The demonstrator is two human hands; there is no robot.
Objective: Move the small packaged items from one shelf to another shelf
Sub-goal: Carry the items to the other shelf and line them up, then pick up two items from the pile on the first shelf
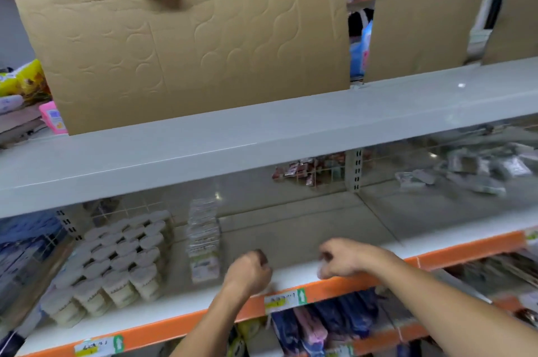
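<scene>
Store shelf [291, 228] lies bare behind clenched left hand [247, 272] and right hand [346, 259], contents unclear.

Shelf price tags [285, 298] blurred, nothing legible

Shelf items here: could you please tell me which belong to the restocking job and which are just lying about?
Job:
- row of clear small packets
- left hand
- right hand
- bare shelf

Lying about:
- white pots
- cardboard sheet
- yellow bag
</scene>
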